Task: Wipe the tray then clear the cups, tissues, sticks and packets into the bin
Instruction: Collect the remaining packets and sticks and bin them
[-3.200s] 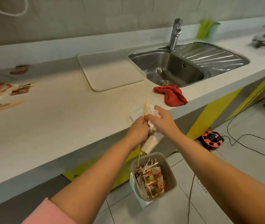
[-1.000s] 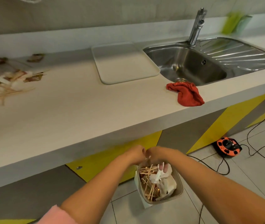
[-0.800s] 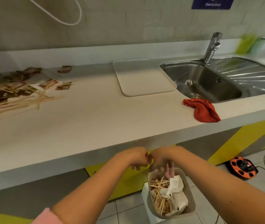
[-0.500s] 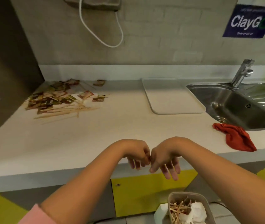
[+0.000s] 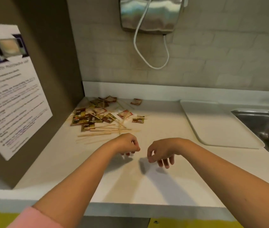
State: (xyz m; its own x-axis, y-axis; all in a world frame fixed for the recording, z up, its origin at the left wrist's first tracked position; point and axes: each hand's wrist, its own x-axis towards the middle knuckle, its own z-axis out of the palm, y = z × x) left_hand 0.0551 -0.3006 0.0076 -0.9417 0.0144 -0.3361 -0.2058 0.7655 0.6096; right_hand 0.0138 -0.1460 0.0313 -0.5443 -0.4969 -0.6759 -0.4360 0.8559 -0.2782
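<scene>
White tray (image 5: 219,125) right of the hands, left hand (image 5: 127,143) and right hand (image 5: 161,152) hanging slack, nothing held, packets (image 5: 89,119) and sticks (image 5: 97,133) just beyond.

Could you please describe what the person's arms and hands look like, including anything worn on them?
The left hand and right hand are bare: no glove, watch, ring or bracelet shows. The left arm is uncovered up to a pink sleeve, which ends near the elbow. The right arm shows no sleeve in the picture.
</scene>
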